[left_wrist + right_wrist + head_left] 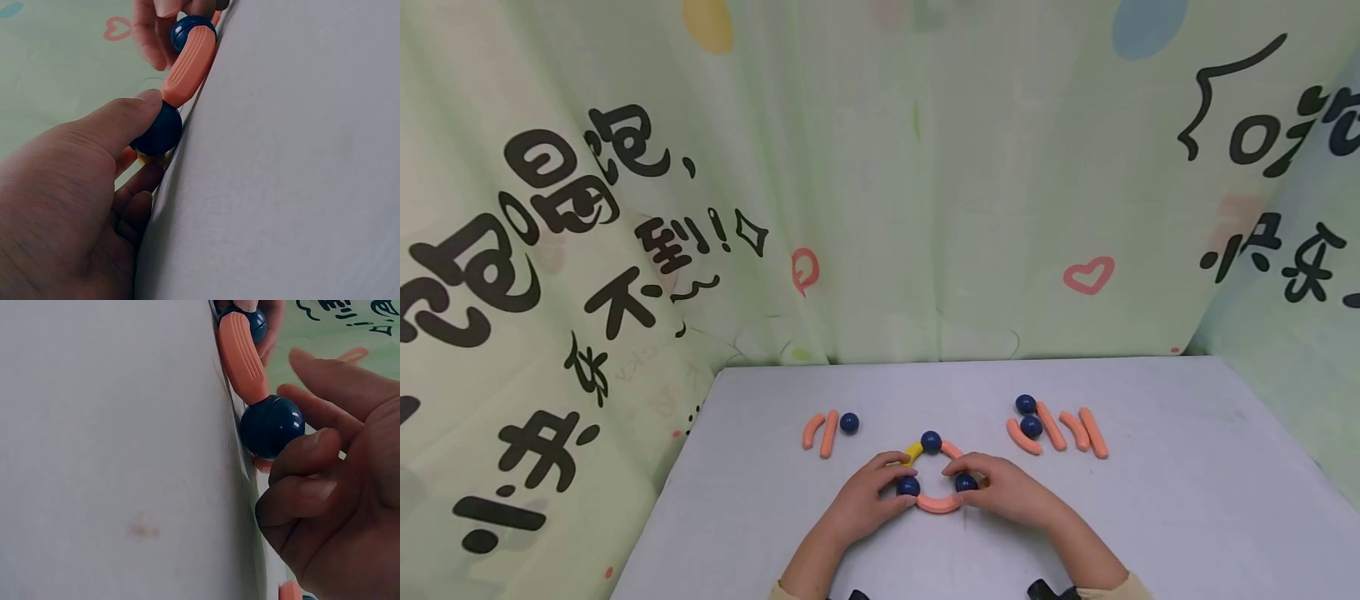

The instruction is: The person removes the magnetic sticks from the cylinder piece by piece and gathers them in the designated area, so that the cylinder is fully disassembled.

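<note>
A ring of dark blue balls and curved rods lies on the table between the hands. My left hand (873,497) holds the left blue ball (159,130), its thumb pressed on top. My right hand (1004,489) is at the right blue ball (272,427); its thumb stands apart from the ball and its other fingers bend loosely beside it. An orange curved rod (938,504) joins these two balls at the near side. The far blue ball (931,442) sits between a yellow rod (914,452) and another orange rod (951,450), both partly hidden by fingers.
Back left on the white table (760,517) lie a loose blue ball (849,423), a straight orange rod (829,434) and a curved one (812,431). Back right, two blue balls (1032,427) lie among several orange rods (1093,432). A printed curtain (880,333) hangs behind.
</note>
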Demonstrator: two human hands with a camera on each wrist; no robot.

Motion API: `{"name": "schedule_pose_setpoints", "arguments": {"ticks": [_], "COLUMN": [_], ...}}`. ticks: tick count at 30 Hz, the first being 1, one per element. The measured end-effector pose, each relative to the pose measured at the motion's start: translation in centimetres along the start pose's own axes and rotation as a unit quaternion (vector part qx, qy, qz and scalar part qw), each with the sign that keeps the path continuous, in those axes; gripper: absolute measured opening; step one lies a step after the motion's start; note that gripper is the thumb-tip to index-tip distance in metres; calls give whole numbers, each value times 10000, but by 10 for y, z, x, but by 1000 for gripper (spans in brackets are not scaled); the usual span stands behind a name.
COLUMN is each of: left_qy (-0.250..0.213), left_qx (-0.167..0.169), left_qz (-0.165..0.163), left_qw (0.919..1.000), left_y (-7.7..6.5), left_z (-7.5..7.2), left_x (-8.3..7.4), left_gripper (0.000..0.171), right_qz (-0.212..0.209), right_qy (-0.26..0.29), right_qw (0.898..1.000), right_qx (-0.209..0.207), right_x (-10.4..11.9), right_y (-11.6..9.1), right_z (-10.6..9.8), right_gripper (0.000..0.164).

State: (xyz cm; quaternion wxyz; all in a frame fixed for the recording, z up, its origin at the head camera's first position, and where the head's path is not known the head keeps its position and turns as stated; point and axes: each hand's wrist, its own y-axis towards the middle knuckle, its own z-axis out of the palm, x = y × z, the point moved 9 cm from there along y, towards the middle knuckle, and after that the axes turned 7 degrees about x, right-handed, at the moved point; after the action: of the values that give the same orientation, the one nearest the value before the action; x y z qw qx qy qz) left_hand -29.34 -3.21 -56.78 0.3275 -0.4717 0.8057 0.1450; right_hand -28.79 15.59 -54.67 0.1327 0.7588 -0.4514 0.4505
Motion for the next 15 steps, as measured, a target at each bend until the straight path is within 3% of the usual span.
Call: {"name": "schedule_pose_setpoints", "arguments": {"ticks": [8,15], "left_qy": [-8,-60], "left_qx": [4,9], "left_qz": [104,102], "left_qw": [9999,9999], "left_y": [-1,0], "left_z": [-1,-1], "left_x": [-1,-2], "left_gripper": [40,41], "right_qz": [-734,-737], "right_qy": [-994,-1388], "right_qw": [9918,9874], "right_qx": [314,196], "right_x": [9,9], "right_y": [0,2], "right_z": [12,13], "right_gripper": [25,19]}}
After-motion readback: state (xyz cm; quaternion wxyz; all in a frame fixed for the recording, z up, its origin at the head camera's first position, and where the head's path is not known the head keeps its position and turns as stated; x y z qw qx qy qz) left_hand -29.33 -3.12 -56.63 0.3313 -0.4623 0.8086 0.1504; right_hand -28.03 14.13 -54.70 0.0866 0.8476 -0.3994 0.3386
